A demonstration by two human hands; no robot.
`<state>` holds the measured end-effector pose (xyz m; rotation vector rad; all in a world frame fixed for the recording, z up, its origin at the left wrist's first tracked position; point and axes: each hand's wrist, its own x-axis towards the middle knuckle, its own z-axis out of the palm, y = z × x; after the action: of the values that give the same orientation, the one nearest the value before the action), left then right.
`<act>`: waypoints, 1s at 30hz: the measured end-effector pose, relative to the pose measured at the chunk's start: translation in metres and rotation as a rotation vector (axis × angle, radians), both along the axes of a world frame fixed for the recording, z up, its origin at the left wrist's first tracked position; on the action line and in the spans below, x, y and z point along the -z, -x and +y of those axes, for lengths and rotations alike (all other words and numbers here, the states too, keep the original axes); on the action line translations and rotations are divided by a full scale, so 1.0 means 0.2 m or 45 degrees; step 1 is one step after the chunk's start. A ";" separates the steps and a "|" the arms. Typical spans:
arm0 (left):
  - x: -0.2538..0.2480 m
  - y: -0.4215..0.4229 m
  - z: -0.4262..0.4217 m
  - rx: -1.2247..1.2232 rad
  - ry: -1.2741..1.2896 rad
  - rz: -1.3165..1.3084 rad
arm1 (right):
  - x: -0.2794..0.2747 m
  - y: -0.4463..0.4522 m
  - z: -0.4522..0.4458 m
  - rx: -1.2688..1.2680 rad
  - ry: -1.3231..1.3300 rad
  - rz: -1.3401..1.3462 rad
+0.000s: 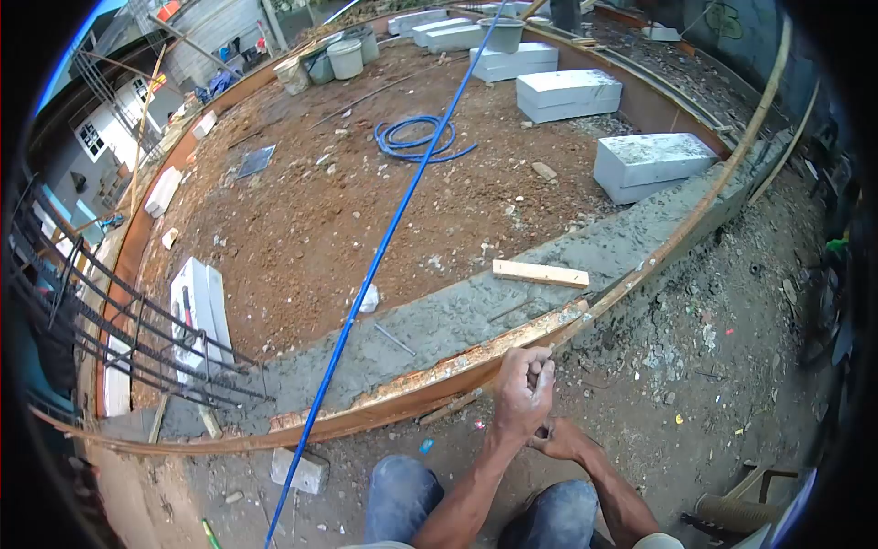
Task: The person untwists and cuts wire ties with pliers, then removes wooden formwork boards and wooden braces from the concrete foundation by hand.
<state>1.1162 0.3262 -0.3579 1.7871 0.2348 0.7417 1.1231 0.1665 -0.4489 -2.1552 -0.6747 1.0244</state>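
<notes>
Brown soil yard [494,197], bordered from eight to two o'clock by grey concrete strip [457,331]. Buckets [346,60] at eleven, contents indistinct. Left hand [524,393], clenched; right hand [564,440], grip cannot be told.

Daylight falls on an outdoor plot of reddish-brown soil [329,210] strewn with small stones [544,171]; greyer dirt [732,320] spreads at right. Upper left, a pale house [117,148] shows paned windows [90,140] near a grey block wall [219,35]; a darker wall [741,50] bounds the upper right.

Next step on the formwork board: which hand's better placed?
Left, probably. The left hand is up by the formwork board; the right hand is lower, farther from it.
</notes>
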 end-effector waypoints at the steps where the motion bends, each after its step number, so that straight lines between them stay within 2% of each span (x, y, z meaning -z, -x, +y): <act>1: -0.04 0.06 0.06 -0.010 -0.043 0.017 | 0.03 0.02 0.01 -0.086 0.120 0.001; 2: -0.06 0.17 0.10 -0.001 -0.033 0.086 | 0.05 0.08 -0.02 -0.201 0.240 -0.002; 4: -0.16 0.41 0.19 0.055 0.015 0.262 | -0.11 0.21 -0.03 -0.214 0.199 0.174; 5: -0.18 0.57 0.23 -0.046 0.067 0.344 | -0.19 0.30 -0.05 -0.323 0.239 0.252; 7: -0.19 0.85 0.28 0.142 -0.100 0.707 | -0.35 0.40 -0.13 0.055 0.235 0.841; 8: -0.26 0.98 0.32 0.174 -0.165 0.908 | -0.28 0.44 -0.21 -0.014 0.213 0.948; 9: -0.33 1.15 0.36 0.223 -0.226 1.105 | -0.31 0.50 -0.25 -0.028 0.248 0.959; 11: -0.40 1.46 0.38 0.119 -0.117 1.293 | -0.42 0.58 -0.33 -0.016 0.413 0.859; 12: -0.48 1.60 0.39 0.048 -0.228 1.349 | -0.50 0.64 -0.32 -0.110 0.428 0.618; 13: -0.56 1.74 0.40 -0.018 -0.344 1.402 | -0.57 0.69 -0.30 -0.099 0.456 0.622; 15: -0.63 1.96 0.42 -0.136 -0.255 1.435 | -0.69 0.73 -0.25 -0.267 0.523 0.348; 16: -0.63 2.03 0.46 -0.138 -0.239 1.441 | -0.65 0.74 -0.24 -0.227 0.416 0.336; 17: -0.61 2.10 0.50 -0.287 -0.131 1.450 | -0.65 0.72 -0.20 -0.243 0.429 0.343; 18: -0.58 2.16 0.54 -0.438 -0.024 1.455 | -0.62 0.68 -0.13 -0.095 0.356 0.434; 19: -0.53 2.20 0.61 -0.448 -0.013 1.462 | -0.57 0.63 -0.03 0.054 0.279 0.520; 21: -0.41 2.24 0.80 -0.771 0.103 1.346 | -0.56 0.50 0.20 0.144 0.150 0.503; 23: -0.38 2.19 1.06 -0.866 -0.135 1.264 | -0.67 0.39 0.52 0.478 0.052 0.739; 25: -0.38 2.10 1.30 -0.869 -0.055 1.133 | -0.64 0.31 0.74 0.667 -0.087 0.814; 29: -0.39 1.89 1.61 -0.654 -0.232 1.049 | -0.56 0.36 0.91 0.696 -0.131 0.723; 30: -0.37 1.83 1.66 -0.564 -0.286 1.030 | -0.52 0.42 0.91 0.595 -0.090 0.694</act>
<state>0.7493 0.6577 -0.2839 2.2092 1.1490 0.3037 1.0387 0.3483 -0.3441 -1.7306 0.0490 1.2179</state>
